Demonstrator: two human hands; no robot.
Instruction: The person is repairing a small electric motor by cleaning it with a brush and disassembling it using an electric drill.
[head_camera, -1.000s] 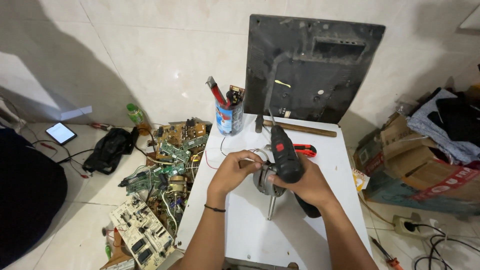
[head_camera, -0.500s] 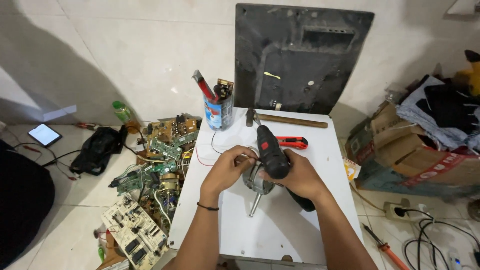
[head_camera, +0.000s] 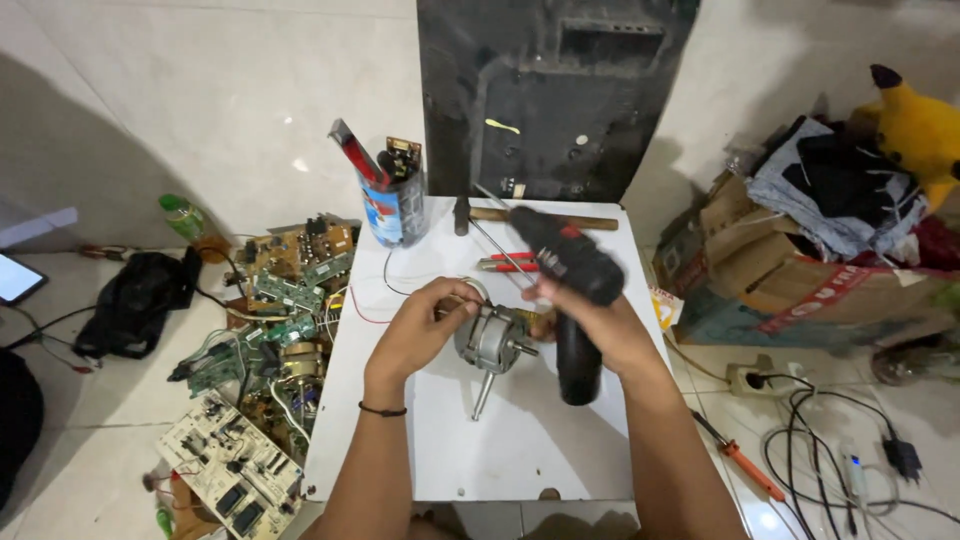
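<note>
A small grey electric motor (head_camera: 492, 340) with a long shaft lies on the white table (head_camera: 520, 450). My left hand (head_camera: 425, 325) grips its left side, next to thin wires. My right hand (head_camera: 605, 330) holds a black cordless drill (head_camera: 570, 265) by its handle. The drill's body is lifted and tilted to the upper left, above and to the right of the motor, its tip apart from the motor.
A hammer (head_camera: 535, 215), red-handled pliers (head_camera: 512, 264) and a tool-filled can (head_camera: 392, 205) sit at the table's far edge. A black panel (head_camera: 550, 90) leans on the wall. Circuit boards (head_camera: 270, 330) litter the floor left; boxes, clothes (head_camera: 810, 200) and cables (head_camera: 830, 450) lie right.
The drill has swung up and to the right, off the motor. My left hand stays on the motor. The camera has shifted, so the table sits more centred.
</note>
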